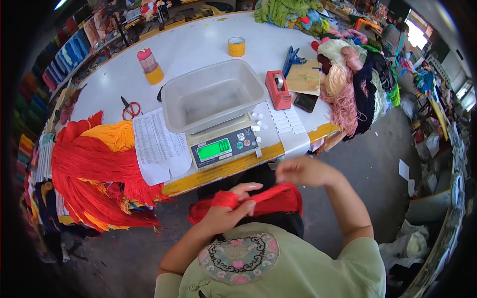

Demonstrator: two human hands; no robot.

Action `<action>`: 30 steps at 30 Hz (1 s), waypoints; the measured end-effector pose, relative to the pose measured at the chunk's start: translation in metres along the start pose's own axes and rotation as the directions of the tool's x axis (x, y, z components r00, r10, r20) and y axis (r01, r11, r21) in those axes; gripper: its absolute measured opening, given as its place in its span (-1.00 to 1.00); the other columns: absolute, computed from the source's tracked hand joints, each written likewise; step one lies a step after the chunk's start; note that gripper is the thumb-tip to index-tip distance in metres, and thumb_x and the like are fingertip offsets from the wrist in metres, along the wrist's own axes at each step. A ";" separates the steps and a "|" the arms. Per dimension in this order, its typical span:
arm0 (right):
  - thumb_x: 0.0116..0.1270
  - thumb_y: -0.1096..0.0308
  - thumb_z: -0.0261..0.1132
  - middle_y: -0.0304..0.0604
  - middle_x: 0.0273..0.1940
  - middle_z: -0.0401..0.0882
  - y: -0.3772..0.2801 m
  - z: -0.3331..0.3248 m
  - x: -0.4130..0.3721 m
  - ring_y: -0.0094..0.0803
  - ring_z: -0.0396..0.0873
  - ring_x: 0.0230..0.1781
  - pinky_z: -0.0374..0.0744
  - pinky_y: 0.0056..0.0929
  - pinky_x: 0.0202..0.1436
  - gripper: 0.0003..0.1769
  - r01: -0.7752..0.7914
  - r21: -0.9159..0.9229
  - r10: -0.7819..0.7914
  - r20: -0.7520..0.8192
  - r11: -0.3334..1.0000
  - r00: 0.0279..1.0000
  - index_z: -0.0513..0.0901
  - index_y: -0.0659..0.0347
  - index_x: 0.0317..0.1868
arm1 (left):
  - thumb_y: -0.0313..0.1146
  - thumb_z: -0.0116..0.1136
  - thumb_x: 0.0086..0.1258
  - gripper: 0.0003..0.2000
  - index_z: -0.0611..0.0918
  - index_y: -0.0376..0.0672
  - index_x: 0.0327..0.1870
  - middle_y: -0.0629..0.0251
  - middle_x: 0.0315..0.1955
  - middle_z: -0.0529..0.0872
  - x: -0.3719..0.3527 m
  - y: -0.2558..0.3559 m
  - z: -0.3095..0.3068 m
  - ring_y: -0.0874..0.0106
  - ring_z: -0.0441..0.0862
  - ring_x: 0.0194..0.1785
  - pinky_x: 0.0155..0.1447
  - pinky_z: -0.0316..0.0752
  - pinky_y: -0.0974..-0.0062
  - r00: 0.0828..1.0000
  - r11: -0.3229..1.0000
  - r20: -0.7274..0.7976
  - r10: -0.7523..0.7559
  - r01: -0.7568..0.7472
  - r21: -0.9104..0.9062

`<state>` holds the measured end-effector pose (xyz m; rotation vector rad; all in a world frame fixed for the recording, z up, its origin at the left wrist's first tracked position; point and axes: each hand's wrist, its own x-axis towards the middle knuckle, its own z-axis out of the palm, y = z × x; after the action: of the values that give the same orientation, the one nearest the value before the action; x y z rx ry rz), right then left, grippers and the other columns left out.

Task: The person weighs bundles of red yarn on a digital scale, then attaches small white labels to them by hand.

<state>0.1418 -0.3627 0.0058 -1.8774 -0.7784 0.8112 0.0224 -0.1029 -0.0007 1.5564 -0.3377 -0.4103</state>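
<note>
A hank of bright red yarn (278,202) lies across my lap, below the table's front edge. My left hand (229,211) is closed round a red bundle of it, with the strands wrapped across the fingers. From there a twisted length of the yarn stretches right. Just above that length's right end is my right hand (304,171), its fingers curled in and slightly blurred. Whether a strand sits between those fingers is too small to make out. Ahead of my hands stands a digital scale (218,148) reading 0.0, with a grey plastic tub (213,119) on it.
Red and orange yarn (94,169) hangs over the table's left edge, beside printed sheets (159,144) and red-handled scissors (131,108). A red tape dispenser (278,90), a phone (305,102) and piled yarn (343,84) are at right. A pink-capped bottle (147,62) and tape rolls (236,47) stand farther back.
</note>
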 end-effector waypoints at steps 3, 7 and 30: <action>0.17 0.43 0.37 -0.11 -0.12 0.66 0.071 -0.060 0.020 -0.11 0.60 -0.04 0.53 -0.22 0.02 -0.82 -0.161 -0.665 -0.300 -0.521 0.729 0.799 0.68 0.15 -0.18 | -0.46 0.02 0.48 -0.59 0.38 -0.23 0.33 0.38 -0.45 0.61 -0.011 -0.002 -0.002 0.66 0.49 -0.35 -0.20 0.37 0.65 0.990 1.000 -0.139 0.005 -0.007 -0.013; 0.10 0.39 0.41 -0.21 -0.13 0.65 0.097 -0.085 0.032 -0.20 0.58 0.02 0.46 -0.17 0.07 -0.78 -0.228 -0.669 -0.257 -0.544 0.708 0.798 0.69 0.08 -0.19 | -0.44 0.03 0.49 -0.57 0.35 -0.22 0.36 0.37 -0.43 0.62 -0.014 -0.002 0.003 0.67 0.49 -0.36 -0.22 0.36 0.67 0.984 0.992 -0.125 -0.124 0.122 -0.027; 0.47 0.45 0.21 -0.24 -0.25 0.56 -0.006 0.104 0.032 -0.56 0.55 -0.31 0.55 -0.54 -0.18 -0.83 0.232 0.699 -0.075 -0.249 0.677 0.966 0.42 0.21 -0.02 | -0.49 0.00 0.52 -0.37 0.03 -0.13 0.54 0.31 -0.29 0.62 0.000 -0.015 0.002 0.60 0.55 -0.27 -0.18 0.46 0.62 0.987 0.998 -0.159 0.010 -0.021 -0.063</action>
<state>0.0770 -0.2840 -0.0333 -1.1246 -0.3821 0.6685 0.0206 -0.1046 -0.0153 1.5118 -0.2113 -0.2804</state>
